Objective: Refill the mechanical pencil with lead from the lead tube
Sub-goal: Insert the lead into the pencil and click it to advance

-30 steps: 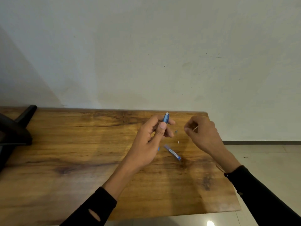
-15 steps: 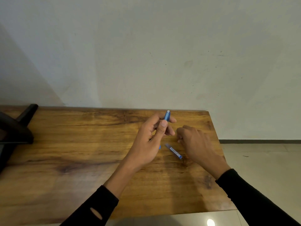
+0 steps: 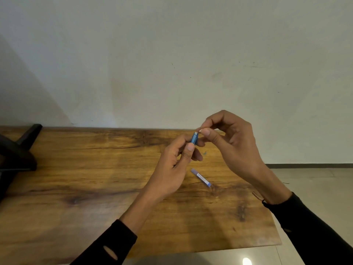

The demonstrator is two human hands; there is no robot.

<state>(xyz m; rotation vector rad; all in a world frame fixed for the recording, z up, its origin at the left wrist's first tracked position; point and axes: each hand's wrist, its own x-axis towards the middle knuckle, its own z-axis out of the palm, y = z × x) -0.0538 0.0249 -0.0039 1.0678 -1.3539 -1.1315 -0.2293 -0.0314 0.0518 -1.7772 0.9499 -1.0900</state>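
Note:
My left hand (image 3: 172,169) holds the blue mechanical pencil (image 3: 194,139) upright above the wooden table (image 3: 95,178), its open top end pointing up. My right hand (image 3: 233,146) is raised just right of that top end, thumb and forefinger pinched on a small white piece (image 3: 201,130), too small to identify. The fingertips sit almost against the pencil's top. The lead tube (image 3: 201,178), pale violet with a blue end, lies flat on the table below both hands. A tiny metallic cap (image 3: 205,153) rests on the table between the hands.
A black object (image 3: 17,153) stands at the table's left edge. The table's right edge (image 3: 275,226) drops to a tiled floor. A pale wall rises directly behind the table.
My right hand went down to the table beside the lead tube, then rose to the pencil's top with a small white piece pinched. One of the two small pieces on the table is gone.

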